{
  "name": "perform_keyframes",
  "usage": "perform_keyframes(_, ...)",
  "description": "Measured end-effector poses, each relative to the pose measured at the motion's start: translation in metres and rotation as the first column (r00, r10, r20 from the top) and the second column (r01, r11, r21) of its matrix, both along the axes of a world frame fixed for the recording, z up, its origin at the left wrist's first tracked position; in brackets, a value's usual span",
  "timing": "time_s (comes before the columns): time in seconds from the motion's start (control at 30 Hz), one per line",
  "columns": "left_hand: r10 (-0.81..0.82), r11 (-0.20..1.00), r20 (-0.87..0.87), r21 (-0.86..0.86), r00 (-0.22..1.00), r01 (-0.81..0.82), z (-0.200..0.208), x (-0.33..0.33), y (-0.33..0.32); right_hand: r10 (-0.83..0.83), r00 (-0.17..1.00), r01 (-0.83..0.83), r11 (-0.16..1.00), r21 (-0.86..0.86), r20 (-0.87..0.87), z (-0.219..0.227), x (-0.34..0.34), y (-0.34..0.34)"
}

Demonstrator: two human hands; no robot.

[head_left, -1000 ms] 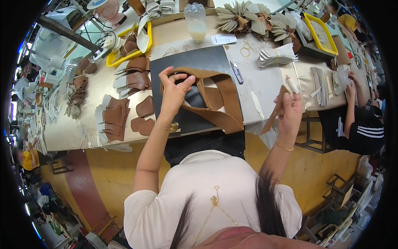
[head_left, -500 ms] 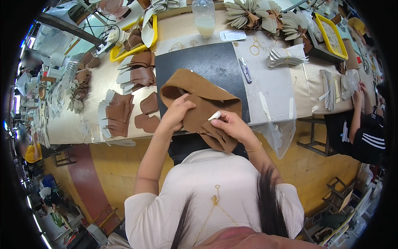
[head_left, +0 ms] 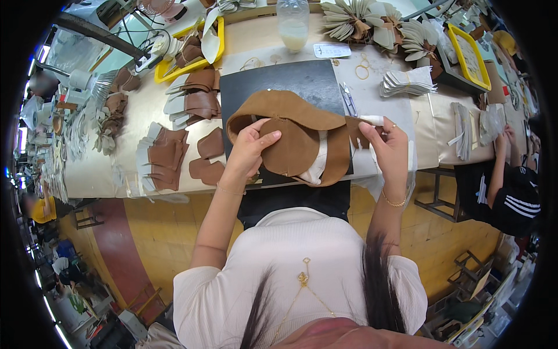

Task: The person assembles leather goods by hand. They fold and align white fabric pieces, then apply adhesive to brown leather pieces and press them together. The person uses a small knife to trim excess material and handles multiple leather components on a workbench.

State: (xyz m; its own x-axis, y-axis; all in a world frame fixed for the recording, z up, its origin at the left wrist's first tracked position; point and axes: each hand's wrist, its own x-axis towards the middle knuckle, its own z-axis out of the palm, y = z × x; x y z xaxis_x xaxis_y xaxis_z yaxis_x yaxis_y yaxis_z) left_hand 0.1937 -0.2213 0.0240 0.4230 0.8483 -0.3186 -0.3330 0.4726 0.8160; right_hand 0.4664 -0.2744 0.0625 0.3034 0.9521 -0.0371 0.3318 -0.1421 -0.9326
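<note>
A brown suede leather piece with a rounded panel and a long curved band is held up over the black board. White material shows between the panel and the band's lower part. My left hand grips the left side, its thumb lying on the rounded panel and its other fingers partly hidden behind. On the right, my right hand pinches the narrow slotted end of the band between thumb and fingers. White wrapping covers one of its fingertips. Thread snips lie just beyond the band.
Stacked brown and pale leather pieces lie to the left, with two loose brown pieces beside them. Yellow trays stand at both back corners. A plastic bottle and pale bundles are farther back. Another person's hands are at the far right.
My right hand has moved right and up, drawing the band's slotted end out to the side. The rounded panel and white material now show. My left hand keeps its hold.
</note>
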Motion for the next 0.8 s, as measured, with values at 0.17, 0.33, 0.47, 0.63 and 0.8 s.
perform_keyframes(0.17,0.034,0.999,0.068,0.009,0.997,-0.035,0.004,0.006,0.002,0.197,0.821,-0.203,0.978,0.048,-0.536,0.008,-0.043,0.001)
perform_keyframes(0.33,0.019,0.998,0.093,-0.067,0.995,-0.013,0.011,0.002,0.001,0.218,0.864,-0.240,0.971,0.010,-0.455,-0.019,-0.089,0.023)
perform_keyframes(0.47,0.046,0.999,0.016,0.019,0.999,-0.047,0.012,-0.002,-0.007,0.262,0.934,-0.257,0.965,0.052,-0.242,-0.026,-0.100,0.031)
perform_keyframes(0.63,0.104,0.973,-0.160,0.222,0.982,-0.067,0.012,-0.005,-0.012,0.303,0.953,-0.304,0.952,-0.027,-0.022,-0.018,-0.103,0.032)
perform_keyframes(0.8,0.181,0.921,-0.188,0.377,0.965,-0.099,0.013,-0.003,-0.012,0.228,0.958,-0.258,0.950,0.177,0.173,-0.006,-0.097,0.026)
